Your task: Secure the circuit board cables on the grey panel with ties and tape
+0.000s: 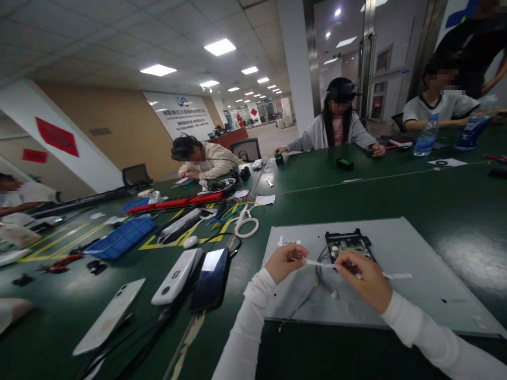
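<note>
A thin white strip (320, 264) is stretched between my two hands, above a grey metal panel (407, 248). My left hand (284, 262) pinches its left end. At the other end my right hand (365, 278) holds the strip between thumb and fingers; whether the pale piece (399, 276) beyond that hand belongs to it, I cannot tell. Just behind my right hand, a black frame with a circuit board (352, 241) sits on the panel, partly hidden by the fingers. Grey wires (303, 305) with a small connector trail across the panel below my hands.
To the left lie a dark phone (209, 279), a white power bank (176, 277) and a white phone (111, 316), with black cables. Farther off are a blue tray (121, 237), a coiled white cable (246, 228) and red-handled pliers (65, 262). Several people sit around the green table (309, 203).
</note>
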Tool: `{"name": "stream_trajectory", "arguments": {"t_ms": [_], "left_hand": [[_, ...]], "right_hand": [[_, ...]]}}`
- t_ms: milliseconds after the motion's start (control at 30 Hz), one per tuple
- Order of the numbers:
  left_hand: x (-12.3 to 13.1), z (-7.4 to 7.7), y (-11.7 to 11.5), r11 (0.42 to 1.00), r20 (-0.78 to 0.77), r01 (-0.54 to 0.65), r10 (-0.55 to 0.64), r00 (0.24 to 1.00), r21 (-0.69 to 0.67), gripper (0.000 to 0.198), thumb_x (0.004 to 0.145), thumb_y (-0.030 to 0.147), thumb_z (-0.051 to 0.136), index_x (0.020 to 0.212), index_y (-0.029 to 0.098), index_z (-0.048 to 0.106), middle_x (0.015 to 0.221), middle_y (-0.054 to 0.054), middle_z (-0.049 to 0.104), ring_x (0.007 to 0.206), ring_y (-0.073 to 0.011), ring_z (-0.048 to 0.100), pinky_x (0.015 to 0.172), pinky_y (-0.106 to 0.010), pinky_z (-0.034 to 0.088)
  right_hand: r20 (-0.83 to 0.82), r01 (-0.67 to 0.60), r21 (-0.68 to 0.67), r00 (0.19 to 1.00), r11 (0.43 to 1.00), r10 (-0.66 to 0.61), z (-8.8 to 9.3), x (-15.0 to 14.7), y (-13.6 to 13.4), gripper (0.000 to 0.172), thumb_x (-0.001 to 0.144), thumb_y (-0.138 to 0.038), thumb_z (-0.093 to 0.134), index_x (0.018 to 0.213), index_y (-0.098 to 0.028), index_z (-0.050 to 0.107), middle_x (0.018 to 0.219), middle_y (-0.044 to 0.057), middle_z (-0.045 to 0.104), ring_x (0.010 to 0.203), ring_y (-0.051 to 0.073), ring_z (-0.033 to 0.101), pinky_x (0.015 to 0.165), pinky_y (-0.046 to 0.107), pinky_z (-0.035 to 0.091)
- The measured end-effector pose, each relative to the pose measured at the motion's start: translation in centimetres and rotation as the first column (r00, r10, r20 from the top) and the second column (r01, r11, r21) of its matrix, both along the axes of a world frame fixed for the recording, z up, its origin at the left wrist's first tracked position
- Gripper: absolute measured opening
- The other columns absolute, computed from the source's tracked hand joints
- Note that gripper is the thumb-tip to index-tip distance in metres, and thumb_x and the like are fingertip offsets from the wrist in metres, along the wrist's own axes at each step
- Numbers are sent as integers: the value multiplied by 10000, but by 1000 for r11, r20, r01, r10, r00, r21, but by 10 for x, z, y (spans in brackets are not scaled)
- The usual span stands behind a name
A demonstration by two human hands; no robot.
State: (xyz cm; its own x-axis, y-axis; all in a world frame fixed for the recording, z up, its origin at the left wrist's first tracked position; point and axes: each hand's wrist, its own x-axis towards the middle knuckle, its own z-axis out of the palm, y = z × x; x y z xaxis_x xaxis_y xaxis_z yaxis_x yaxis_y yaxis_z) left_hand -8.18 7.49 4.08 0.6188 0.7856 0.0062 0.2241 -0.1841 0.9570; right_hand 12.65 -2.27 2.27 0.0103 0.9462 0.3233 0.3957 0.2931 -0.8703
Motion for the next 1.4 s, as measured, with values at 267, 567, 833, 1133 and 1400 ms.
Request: {"name": "stream_trajectory", "arguments": {"t_ms": [267,567,833,1133,1400], "left_hand": [[8,-14,1,968,1,-250,250,968,-27,199,623,189,628,798,128,554,691,-4,575,610,-101,542,588,-220,419],[18,-23,-4,862,-205,-246,364,908,443,229,611,7,533,782,156,560,775,8,537,575,-67,505,540,-185,406],[20,-30,-4,831,-291,-160,358,887,533,266,613,-16,528,809,164,541,798,11,502,613,-74,495,577,-198,429],[24,-31,-8,802,-327,-117,366,871,586,240,655,9,495,821,176,540,829,1,489,675,-100,503,655,-241,428],[29,-33,-12,791,-373,-73,365,853,608,220,683,38,486,841,183,533,861,-11,488,719,-120,500,693,-257,416]], "right_hand": [[111,54,8,992,999,-54,-7,-1,1,112,760,-213,461,847,-178,522,712,-12,539,619,114,486,571,219,359],[318,-75,36,946,997,60,-14,-3,0,153,783,-152,407,811,-206,547,788,0,529,745,137,491,678,254,364],[409,-75,26,911,997,58,-22,-4,1,198,768,-125,422,846,-215,581,847,7,544,786,145,501,738,270,366],[464,-51,18,885,999,37,-19,-5,1,235,740,-98,422,866,-214,583,863,4,547,799,147,501,735,279,354],[461,-55,13,886,998,43,-18,-4,0,227,760,-110,420,878,-212,585,871,17,549,789,159,494,733,296,350]]}}
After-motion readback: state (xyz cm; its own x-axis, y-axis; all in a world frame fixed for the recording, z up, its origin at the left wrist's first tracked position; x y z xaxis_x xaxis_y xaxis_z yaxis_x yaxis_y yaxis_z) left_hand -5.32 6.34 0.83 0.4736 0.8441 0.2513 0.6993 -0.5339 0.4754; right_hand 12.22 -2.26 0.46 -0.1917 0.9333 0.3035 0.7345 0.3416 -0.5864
